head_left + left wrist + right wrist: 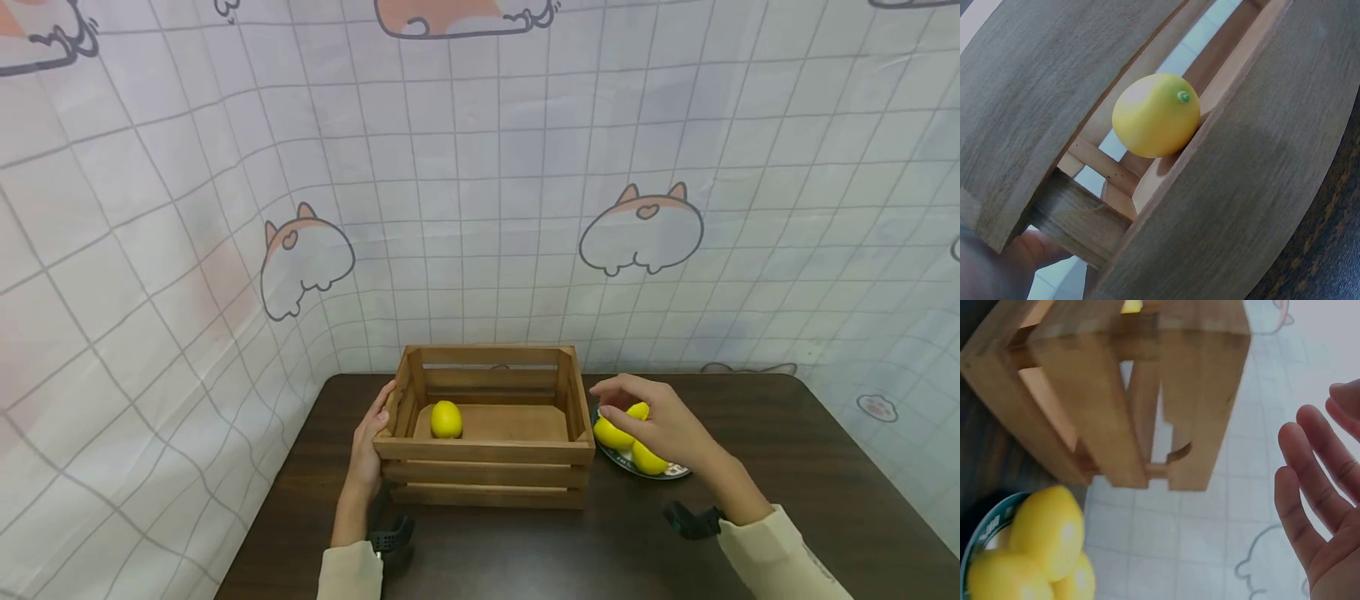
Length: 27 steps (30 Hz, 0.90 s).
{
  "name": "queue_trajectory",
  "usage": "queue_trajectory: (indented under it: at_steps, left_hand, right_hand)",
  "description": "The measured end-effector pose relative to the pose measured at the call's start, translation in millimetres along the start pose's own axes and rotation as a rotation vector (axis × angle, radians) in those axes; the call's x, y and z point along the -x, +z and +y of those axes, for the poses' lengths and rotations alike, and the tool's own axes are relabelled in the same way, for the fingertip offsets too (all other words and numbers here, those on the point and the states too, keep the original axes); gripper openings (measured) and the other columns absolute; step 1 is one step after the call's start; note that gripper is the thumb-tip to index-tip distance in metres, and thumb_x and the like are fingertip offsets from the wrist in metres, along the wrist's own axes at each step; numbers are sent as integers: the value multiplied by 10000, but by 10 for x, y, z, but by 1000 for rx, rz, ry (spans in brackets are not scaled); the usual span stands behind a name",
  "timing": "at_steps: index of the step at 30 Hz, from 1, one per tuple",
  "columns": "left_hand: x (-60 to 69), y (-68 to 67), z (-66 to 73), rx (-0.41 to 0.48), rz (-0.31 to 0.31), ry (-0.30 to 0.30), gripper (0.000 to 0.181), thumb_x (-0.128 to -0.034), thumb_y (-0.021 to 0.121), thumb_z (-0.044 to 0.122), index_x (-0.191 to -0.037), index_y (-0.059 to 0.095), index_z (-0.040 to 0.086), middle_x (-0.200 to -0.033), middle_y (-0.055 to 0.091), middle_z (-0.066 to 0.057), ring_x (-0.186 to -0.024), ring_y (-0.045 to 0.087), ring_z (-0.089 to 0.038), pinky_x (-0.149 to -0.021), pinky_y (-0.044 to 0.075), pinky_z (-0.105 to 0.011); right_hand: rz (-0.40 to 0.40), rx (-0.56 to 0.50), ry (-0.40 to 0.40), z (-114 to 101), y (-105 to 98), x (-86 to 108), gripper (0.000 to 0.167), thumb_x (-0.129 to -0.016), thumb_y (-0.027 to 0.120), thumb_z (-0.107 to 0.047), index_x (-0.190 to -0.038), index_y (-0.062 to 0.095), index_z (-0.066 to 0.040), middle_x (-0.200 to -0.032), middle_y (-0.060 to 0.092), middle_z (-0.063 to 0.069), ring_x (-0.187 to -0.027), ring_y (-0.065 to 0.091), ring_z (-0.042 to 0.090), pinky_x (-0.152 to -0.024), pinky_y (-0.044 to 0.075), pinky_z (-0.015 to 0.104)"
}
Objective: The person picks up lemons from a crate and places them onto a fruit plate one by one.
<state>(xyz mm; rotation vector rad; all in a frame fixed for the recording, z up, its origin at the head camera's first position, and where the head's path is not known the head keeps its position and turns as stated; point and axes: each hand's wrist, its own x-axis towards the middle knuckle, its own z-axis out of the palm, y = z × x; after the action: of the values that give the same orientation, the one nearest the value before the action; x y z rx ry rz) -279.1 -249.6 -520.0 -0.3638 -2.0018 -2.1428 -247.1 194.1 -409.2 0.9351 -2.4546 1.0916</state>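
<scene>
A slatted wooden crate [483,473] stands on the table, with one yellow lemon [446,419] inside at its left end; the left wrist view shows this lemon [1157,115] and its green stem nub close up. My left hand [367,446] grips the crate's left end, part of it hidden behind the wood. Just right of the crate, my right hand [656,417] hovers over a patterned plate [671,472] of lemons [648,458], its fingers loosely bent and holding nothing. Three lemons [1047,531] show on the plate in the right wrist view.
A dark wooden table [525,550] lies under everything. Behind and to the left hangs a white grid-patterned cloth [480,208] with cartoon animals, close to the table's back edge. A dark strap device sits on each wrist.
</scene>
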Motion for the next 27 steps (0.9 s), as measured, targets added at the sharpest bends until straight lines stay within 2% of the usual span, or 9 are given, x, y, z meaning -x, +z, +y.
queue_trajectory:
  at_steps: [6, 12, 20, 27]
  left_hand:
    - [0, 7, 3, 11, 1, 0, 533, -1062, 362, 266, -1594, 378, 233, -1691, 277, -17, -1546, 236, -289, -1231, 162, -624]
    - [0, 12, 3, 16, 2, -5, 534, -1060, 363, 254, -1594, 376, 234, -1690, 278, -25, -1540, 249, -297, -1225, 181, -617]
    - [3, 20, 6, 21, -11, -9, 540, -1063, 356, 262, -1601, 358, 221, -1694, 264, -52, -1540, 249, -317, -1225, 188, -611]
    - [5, 9, 12, 22, -10, -4, 544, -1056, 366, 268, -1599, 364, 223, -1692, 270, -52, -1538, 250, -325, -1221, 188, -622]
  right_hand:
    - [-48, -8, -30, -140, 0, -161, 259, -961, 693, -93, -1217, 701, -133, -1076, 736, -39, -919, 651, 49, -813, 566, 268]
    - [-87, -1, -64, -250, 6, -296, 253, -974, 676, -100, -1219, 700, -160, -1112, 740, -40, -959, 667, 68, -840, 581, 293]
    - [-171, -42, -99, -341, 27, -465, 234, -984, 670, -126, -1208, 696, -190, -1015, 722, -94, -882, 643, 51, -776, 570, 283]
    - [-209, -47, -161, -433, 45, -630, 218, -984, 670, -126, -1194, 699, -175, -973, 716, -73, -826, 610, 58, -704, 533, 244]
